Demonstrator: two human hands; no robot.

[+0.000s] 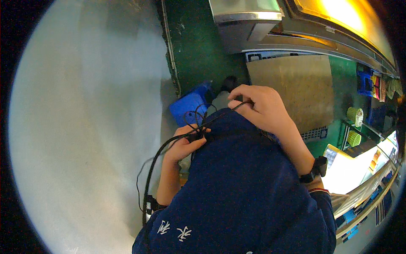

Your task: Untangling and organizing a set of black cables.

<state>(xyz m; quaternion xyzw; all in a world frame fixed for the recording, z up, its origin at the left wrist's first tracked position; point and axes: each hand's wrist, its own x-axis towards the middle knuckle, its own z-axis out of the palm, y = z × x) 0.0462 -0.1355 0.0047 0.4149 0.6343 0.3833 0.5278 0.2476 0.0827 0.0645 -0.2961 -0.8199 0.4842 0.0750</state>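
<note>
A bundle of thin black cable (204, 125) lies gathered in my left hand (185, 144), whose fingers and thumb are closed round it in front of my dark blue shirt. Several loose loops stand up above that hand. One strand stretches across to my right hand (264, 108), which pinches it between thumb and fingers, higher and to the right. A thicker black cable (154, 161) curves from the left hand down past my left forearm. The ends of the cables are hidden or too small to make out.
A pale wall or panel (84, 127) fills the left side. Beyond my hands a blue bin (188, 106) stands on the green floor (196, 46). To the right are a brown board (292, 80), green baskets (354, 139) and a brightly lit white surface (351, 169).
</note>
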